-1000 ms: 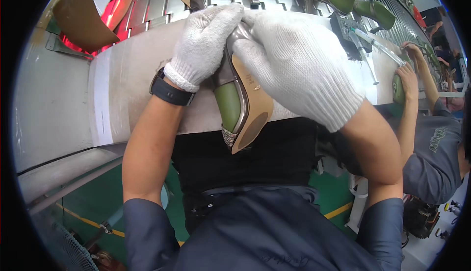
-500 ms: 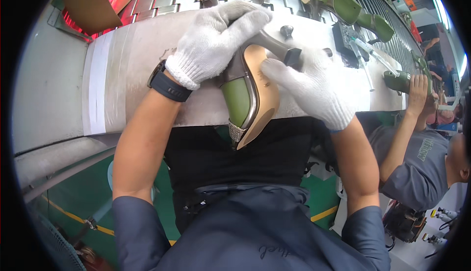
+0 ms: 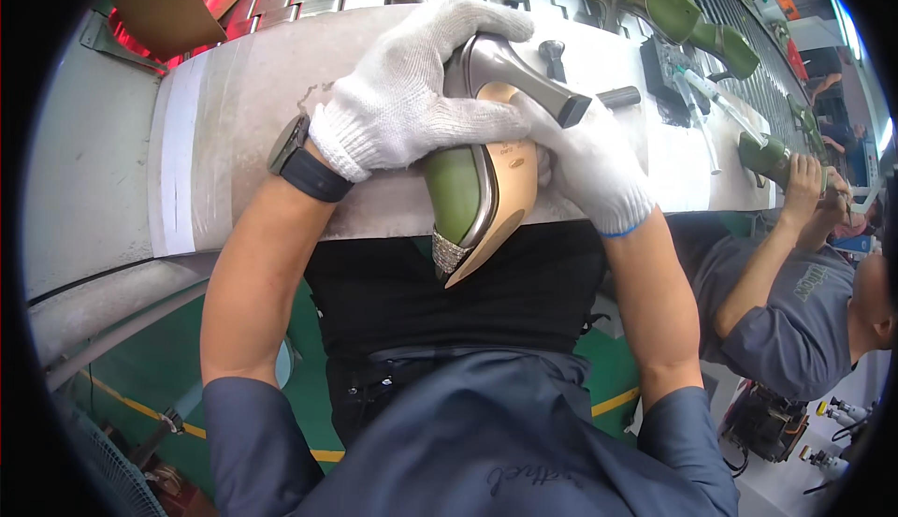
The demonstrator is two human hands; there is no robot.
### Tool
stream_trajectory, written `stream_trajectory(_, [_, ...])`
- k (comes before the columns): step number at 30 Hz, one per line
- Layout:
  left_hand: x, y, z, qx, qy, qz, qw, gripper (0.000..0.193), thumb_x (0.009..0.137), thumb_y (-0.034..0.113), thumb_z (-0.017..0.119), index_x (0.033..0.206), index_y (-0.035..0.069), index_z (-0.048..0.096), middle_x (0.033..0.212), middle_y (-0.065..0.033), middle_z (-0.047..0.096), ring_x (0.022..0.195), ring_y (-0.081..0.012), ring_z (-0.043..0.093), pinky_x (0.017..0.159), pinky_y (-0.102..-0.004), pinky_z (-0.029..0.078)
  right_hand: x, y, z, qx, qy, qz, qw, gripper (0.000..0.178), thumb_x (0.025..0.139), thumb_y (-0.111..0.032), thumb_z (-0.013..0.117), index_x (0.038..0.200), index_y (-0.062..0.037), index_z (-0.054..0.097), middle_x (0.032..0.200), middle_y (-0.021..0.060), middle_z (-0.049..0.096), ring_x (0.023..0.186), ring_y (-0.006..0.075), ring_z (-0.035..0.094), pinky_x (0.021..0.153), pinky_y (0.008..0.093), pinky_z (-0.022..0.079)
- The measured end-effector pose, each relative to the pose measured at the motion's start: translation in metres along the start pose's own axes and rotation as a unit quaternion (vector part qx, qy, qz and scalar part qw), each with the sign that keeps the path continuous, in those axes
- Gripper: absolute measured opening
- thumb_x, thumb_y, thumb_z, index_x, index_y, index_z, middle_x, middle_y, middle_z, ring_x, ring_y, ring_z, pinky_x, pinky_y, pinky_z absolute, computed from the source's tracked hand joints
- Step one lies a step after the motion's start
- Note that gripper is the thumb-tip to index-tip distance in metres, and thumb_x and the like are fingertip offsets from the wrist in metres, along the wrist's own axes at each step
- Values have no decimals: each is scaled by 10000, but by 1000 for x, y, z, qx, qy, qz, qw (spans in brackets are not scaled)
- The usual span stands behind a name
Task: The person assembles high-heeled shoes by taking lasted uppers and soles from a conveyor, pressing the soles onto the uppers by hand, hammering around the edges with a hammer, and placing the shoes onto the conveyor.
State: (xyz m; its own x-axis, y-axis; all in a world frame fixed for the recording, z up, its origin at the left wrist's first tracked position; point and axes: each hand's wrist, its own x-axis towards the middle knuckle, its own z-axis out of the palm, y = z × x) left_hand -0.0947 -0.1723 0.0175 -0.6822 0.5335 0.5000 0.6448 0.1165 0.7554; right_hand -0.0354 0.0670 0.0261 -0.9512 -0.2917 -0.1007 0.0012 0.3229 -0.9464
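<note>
A high-heeled shoe (image 3: 513, 185) is held sole-up over the front edge of the bench, its toe pointing toward me. It has a tan sole, a green inner lining, a glittery toe strap and a grey metallic heel sticking up to the right. My left hand (image 3: 398, 96), in a white knit glove, wraps the shoe's back end, thumb lying across the sole. From the right, my gloved right hand (image 3: 599, 161) closes on the shoe's side below the heel; some of its fingers are hidden behind the shoe.
The pale bench (image 3: 243, 143) runs across in front of me. Beyond it, a slatted conveyor carries several green shoes (image 3: 672, 10). Small dark tools (image 3: 619, 97), a black box (image 3: 662, 63) and syringes (image 3: 697, 110) lie to the right. A co-worker (image 3: 795, 283) handles a green piece at far right.
My left thumb has come down across the sole. My right hand has shifted left from the heel tip onto the shoe's side, and the heel now shows more fully.
</note>
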Motion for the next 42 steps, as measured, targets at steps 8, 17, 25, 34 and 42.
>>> stream_trajectory(8, [-7,-14,2,32,19,25,999,452,1099,232,721,1486,9,651,1381,-120,676,1303,-228,648,1171,-374,483,-11,-51,0,-203,-6,64,977,477,972,-370,852,1249,13,789,902,77,781,827,174,722,803,361,593])
stream_trajectory(17, [-3,-8,6,24,26,-8,999,478,1069,248,764,1475,20,657,1352,-107,686,1263,-200,656,1140,-361,504,-4,-41,27,0,86,-61,994,505,937,-336,911,1292,2,786,1058,114,836,952,179,785,866,368,626])
stream_trajectory(25, [-49,7,-38,4,124,-75,989,591,910,205,914,1404,28,644,1279,-129,719,1192,-229,702,1062,-380,577,-15,-40,23,-97,66,-31,993,442,971,-320,872,1265,-10,761,1076,128,803,946,215,765,893,385,617])
stream_trajectory(34, [-137,58,-4,155,144,-26,977,584,753,108,1017,1241,44,702,1327,-163,667,1220,-300,670,1035,-412,569,-11,-27,32,-413,75,-370,829,683,699,-189,962,1340,-90,749,1395,175,704,1339,440,642,1165,533,501])
stream_trajectory(42, [-119,54,1,42,136,-117,983,411,844,-5,911,1212,22,729,1428,-195,706,1317,-276,689,1138,-406,542,-14,-14,55,-383,89,-441,807,501,686,-155,968,1129,-128,735,1361,127,748,1315,378,677,1225,600,402])
